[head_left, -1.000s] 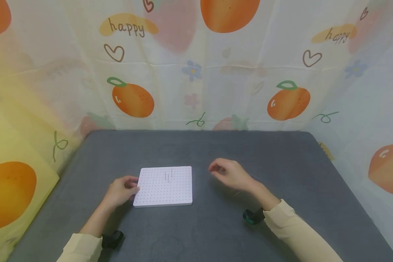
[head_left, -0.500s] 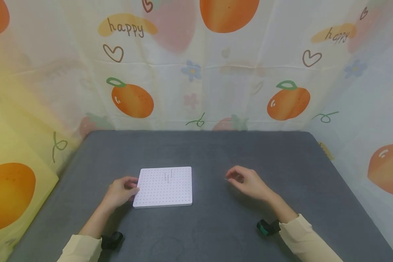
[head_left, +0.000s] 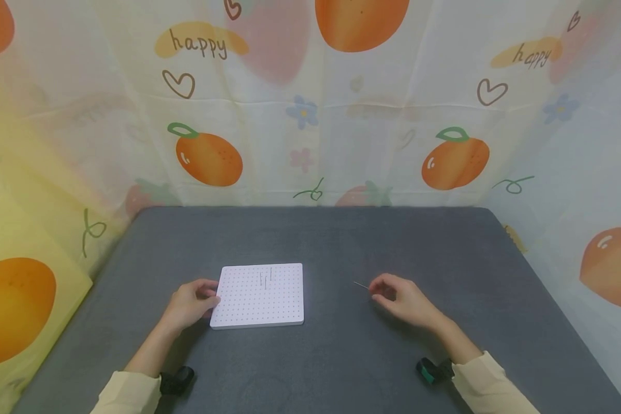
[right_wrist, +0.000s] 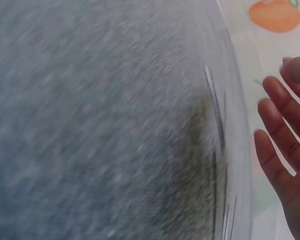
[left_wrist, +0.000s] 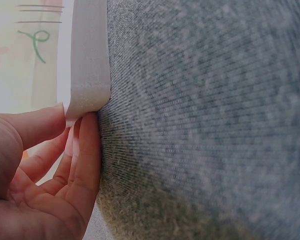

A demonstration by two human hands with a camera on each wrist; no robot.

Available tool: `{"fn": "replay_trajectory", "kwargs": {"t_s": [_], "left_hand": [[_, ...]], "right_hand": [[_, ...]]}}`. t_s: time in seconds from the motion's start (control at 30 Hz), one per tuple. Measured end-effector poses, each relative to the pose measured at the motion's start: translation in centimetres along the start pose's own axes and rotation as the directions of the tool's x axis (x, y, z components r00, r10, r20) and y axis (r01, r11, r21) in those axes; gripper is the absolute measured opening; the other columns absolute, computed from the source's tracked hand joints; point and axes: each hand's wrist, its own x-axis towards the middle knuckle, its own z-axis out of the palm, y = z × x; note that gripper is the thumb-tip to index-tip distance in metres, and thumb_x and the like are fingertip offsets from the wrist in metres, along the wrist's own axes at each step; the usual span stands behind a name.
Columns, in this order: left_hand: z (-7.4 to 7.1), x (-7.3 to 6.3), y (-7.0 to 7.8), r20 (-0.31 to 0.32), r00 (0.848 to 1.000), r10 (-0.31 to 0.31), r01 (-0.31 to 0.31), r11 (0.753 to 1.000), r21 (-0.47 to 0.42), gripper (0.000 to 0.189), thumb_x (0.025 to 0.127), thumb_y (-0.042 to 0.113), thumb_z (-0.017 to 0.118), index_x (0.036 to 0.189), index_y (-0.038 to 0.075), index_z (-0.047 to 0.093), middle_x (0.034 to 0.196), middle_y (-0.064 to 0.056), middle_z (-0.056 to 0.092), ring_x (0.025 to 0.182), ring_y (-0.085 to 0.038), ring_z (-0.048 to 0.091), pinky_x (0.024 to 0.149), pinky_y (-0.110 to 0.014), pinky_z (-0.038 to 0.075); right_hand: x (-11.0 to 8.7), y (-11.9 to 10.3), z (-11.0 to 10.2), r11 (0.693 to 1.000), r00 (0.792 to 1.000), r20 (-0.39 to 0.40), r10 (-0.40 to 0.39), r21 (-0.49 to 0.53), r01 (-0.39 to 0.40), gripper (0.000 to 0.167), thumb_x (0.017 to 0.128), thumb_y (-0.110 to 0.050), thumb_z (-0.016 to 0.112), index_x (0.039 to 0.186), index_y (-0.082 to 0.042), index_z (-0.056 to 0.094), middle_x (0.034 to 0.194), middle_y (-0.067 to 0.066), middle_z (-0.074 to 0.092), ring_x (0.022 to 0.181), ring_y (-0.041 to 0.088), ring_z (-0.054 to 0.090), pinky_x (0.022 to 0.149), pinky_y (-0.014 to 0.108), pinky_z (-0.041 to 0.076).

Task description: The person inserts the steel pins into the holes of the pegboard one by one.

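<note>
L hand pinches white board at its L edge, thumb on top; board lies just R of that grip. 3 pins stand upright in it, farther off than the thumb. R hand part-open, fingers loosely curved, nothing held that I can see, above loose pins on dark table; blocks most of them in my head view, one pokes out past fingertips twd board. Curtain, well beyond both hands, reads "happy" x2.
</note>
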Motion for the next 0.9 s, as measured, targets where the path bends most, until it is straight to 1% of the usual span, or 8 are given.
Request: {"fn": "replay_trajectory", "kwargs": {"t_s": [0.1,0.2,0.33,0.4,0.7,0.9], "left_hand": [[0.0,0.0,0.0,-0.003,1.000,-0.002,0.002,1.000,-0.002,0.040,0.086,0.010,0.061,0.124,0.001,0.051,0.102,-0.017,0.059,0.079,-0.020,0.061,0.068,-0.034,0.055],[0.0,0.0,-0.1,-0.005,1.000,-0.002,0.002,1.000,-0.007,0.040,0.085,0.010,0.061,0.123,0.000,0.052,0.102,-0.017,0.059,0.079,-0.020,0.060,0.067,-0.034,0.055],[0.0,0.0,-0.1,-0.004,1.000,0.002,-0.002,1.000,-0.013,0.040,0.085,0.009,0.061,0.122,-0.001,0.052,0.101,-0.017,0.059,0.078,-0.020,0.060,0.066,-0.034,0.055],[0.0,0.0,-0.2,-0.005,1.000,-0.002,0.002,1.000,-0.011,0.040,0.085,0.009,0.061,0.123,-0.001,0.052,0.101,-0.017,0.059,0.078,-0.019,0.060,0.066,-0.034,0.055],[0.0,0.2,-0.2,0.003,1.000,-0.002,0.002,1.000,-0.010,0.040,0.085,0.010,0.061,0.123,0.000,0.052,0.101,-0.016,0.060,0.078,-0.019,0.060,0.066,-0.034,0.055],[0.1,0.3,-0.2,0.001,1.000,-0.004,0.004,1.000,0.000,0.039,0.085,0.011,0.062,0.122,-0.001,0.052,0.102,-0.017,0.060,0.077,-0.019,0.060,0.066,-0.034,0.055]], "right_hand": [[-0.4,0.3,0.1,1.000,0.999,0.037,0.019,-0.005,-0.018,0.014,0.083,-0.012,0.067,0.096,-0.013,0.062,0.090,-0.010,0.061,0.084,0.003,0.060,0.073,0.027,0.051],[-0.6,0.5,0.2,1.000,0.998,0.055,-0.003,-0.030,0.004,0.015,0.082,-0.012,0.068,0.096,-0.012,0.062,0.091,-0.010,0.061,0.086,0.005,0.060,0.075,0.028,0.051],[-0.7,0.9,0.5,0.997,0.997,0.061,-0.038,-0.067,0.042,0.015,0.081,-0.012,0.069,0.094,-0.015,0.061,0.090,-0.009,0.061,0.085,0.006,0.059,0.075,0.029,0.050],[-0.7,1.1,0.6,0.996,0.997,0.067,-0.041,-0.075,0.046,0.016,0.081,-0.012,0.069,0.094,-0.016,0.061,0.091,-0.010,0.061,0.086,0.007,0.059,0.075,0.029,0.050],[-0.7,1.4,0.7,0.992,0.993,0.112,-0.023,-0.124,0.037,0.015,0.082,-0.013,0.068,0.094,-0.016,0.060,0.092,-0.008,0.060,0.086,0.009,0.059,0.075,0.029,0.050],[-0.7,1.3,0.6,0.984,0.993,0.115,-0.033,-0.170,0.053,0.015,0.081,-0.013,0.069,0.094,-0.016,0.060,0.091,-0.007,0.060,0.085,0.009,0.057,0.075,0.030,0.049]]}}
